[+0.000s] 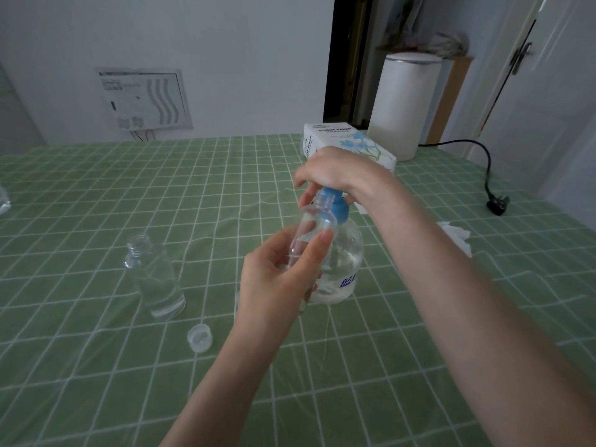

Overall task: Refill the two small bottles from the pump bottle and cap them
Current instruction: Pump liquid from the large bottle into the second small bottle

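Note:
My left hand (280,275) grips a small clear bottle (314,221), tilted, with its open neck up against the blue pump head. The pump bottle (346,256) is clear with a blue pump top (338,206) and stands on the green checked table just behind the small bottle. My right hand (335,172) rests on top of the pump head, fingers curled over it. A second small clear bottle (154,275) stands uncapped to the left, holding some clear liquid. A clear cap (200,338) lies in front of it on the cloth.
A tissue box (342,140) sits behind my right hand, with a white cylindrical appliance (403,104) beyond it. A black power cord and plug (498,204) lie at the right. A crumpled tissue (458,235) lies right of my forearm. The green tablecloth (96,366) has a clear plastic cover.

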